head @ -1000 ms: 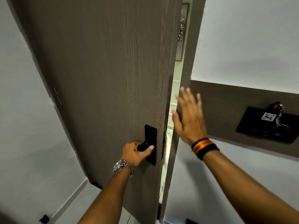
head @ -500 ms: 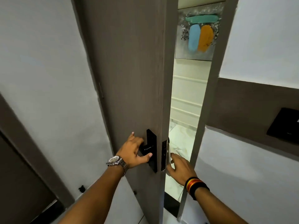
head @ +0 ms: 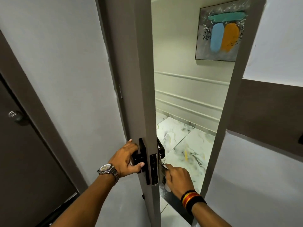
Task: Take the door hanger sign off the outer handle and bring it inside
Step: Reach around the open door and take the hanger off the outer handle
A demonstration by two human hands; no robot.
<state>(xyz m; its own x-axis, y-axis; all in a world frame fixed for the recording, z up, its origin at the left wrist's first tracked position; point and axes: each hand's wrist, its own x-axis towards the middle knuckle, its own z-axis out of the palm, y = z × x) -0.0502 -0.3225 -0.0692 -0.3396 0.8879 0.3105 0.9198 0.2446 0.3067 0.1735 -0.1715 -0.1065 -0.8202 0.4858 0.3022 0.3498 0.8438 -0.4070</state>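
Note:
The grey-brown door [head: 144, 79] stands partly open, seen nearly edge-on. My left hand [head: 127, 158], with a wristwatch, grips the black inner handle [head: 139, 158]. On the door's far side the black outer handle [head: 161, 150] shows just past the edge. A pale door hanger sign [head: 162, 171] hangs below it, mostly hidden by the door edge and my fingers. My right hand [head: 178, 178], wearing striped wristbands, reaches through the gap and its fingers pinch the sign.
Through the gap lies a corridor with a white marble floor [head: 183, 145], a panelled wall and an abstract painting [head: 221, 30]. The door frame [head: 229, 112] bounds the gap on the right. A dark second door with a round knob [head: 15, 115] stands at the left.
The door has swung further open and the view has shifted left. My right hand went from raised and open, through the gap, to gripping the sign. My left hand stays on the inner handle.

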